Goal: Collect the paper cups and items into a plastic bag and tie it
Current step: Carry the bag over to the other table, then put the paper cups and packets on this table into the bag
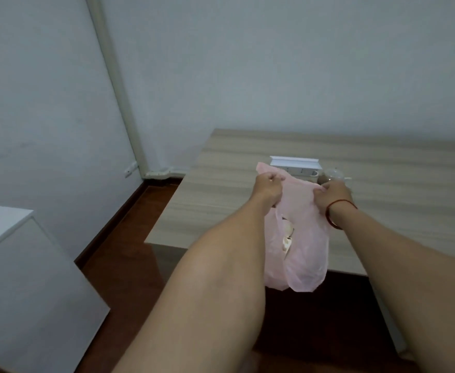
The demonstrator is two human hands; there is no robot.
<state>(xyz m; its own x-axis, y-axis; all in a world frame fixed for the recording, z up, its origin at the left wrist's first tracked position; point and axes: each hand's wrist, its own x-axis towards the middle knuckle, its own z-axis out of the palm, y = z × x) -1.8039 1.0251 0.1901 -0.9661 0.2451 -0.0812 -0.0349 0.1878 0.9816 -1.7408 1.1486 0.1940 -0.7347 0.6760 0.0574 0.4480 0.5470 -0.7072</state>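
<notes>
Both hands, left and right, gripping the pink plastic bag top, held above the wooden table

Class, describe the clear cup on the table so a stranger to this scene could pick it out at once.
Start at the pale wood-grain table against the wall. Just beyond the right hand gripping the pink bag, the clear cup stands right of a white box. Only it is round and glass-clear; the box is white, the bag pink.

Bare forearms, sleeveless; red string bracelet around the right wrist.
</notes>
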